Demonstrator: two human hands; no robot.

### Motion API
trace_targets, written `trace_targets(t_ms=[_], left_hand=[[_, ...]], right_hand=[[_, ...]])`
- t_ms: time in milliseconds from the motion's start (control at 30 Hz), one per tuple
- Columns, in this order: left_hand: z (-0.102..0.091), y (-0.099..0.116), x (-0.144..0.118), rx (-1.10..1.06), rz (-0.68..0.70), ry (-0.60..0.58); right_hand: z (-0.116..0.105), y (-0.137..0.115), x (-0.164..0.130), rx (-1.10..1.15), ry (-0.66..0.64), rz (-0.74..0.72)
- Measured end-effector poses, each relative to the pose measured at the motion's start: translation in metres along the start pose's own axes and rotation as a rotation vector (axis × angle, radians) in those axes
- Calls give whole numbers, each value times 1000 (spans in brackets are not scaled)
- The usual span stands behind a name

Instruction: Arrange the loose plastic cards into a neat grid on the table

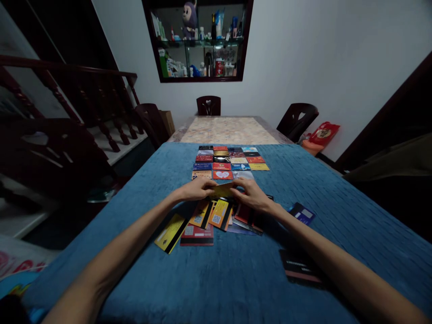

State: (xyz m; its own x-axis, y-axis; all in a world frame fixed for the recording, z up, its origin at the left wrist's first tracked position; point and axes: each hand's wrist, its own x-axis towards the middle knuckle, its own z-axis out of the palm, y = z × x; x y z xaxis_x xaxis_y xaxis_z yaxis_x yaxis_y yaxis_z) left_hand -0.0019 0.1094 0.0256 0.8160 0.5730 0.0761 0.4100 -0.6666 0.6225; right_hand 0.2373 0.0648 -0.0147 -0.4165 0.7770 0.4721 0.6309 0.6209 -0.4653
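Note:
Between my two hands a yellowish card [222,191] is held just above the table, tilted. My left hand [198,188] pinches its left end, and my right hand [248,192] pinches the right end. Below them lies a loose, overlapping pile: an orange-yellow card [220,213], another yellow card [201,213], a red card [197,235] and a yellow card with a black stripe [171,233]. Beyond my hands, several cards lie in neat rows, among them a red card with a white heart [222,175]. My right hand partly covers a dark red card [245,215].
A blue cloth [216,279] covers the near part of the table. To the right lie a blue card [302,213] and a black card [300,268], the latter partly under my right forearm. Dark chairs [297,120] stand around the table, with a stair railing at left.

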Motion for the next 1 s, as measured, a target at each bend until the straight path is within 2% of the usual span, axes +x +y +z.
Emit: trace_targets(t_ms=[167, 333, 533, 833, 1000], left_hand=[[3, 10, 1, -12, 0, 39], [8, 18, 3, 19, 59, 167], [14, 17, 5, 42, 86, 297], [17, 9, 5, -165, 77, 442], [23, 6, 8, -187, 93, 514]], right_hand=[[-1, -6, 1, -50, 127, -95], [-2, -16, 0, -188, 164, -128], [-6, -24, 0, -224, 160, -123], [1, -4, -1, -149, 72, 3], [5, -1, 1, -43, 39, -23]])
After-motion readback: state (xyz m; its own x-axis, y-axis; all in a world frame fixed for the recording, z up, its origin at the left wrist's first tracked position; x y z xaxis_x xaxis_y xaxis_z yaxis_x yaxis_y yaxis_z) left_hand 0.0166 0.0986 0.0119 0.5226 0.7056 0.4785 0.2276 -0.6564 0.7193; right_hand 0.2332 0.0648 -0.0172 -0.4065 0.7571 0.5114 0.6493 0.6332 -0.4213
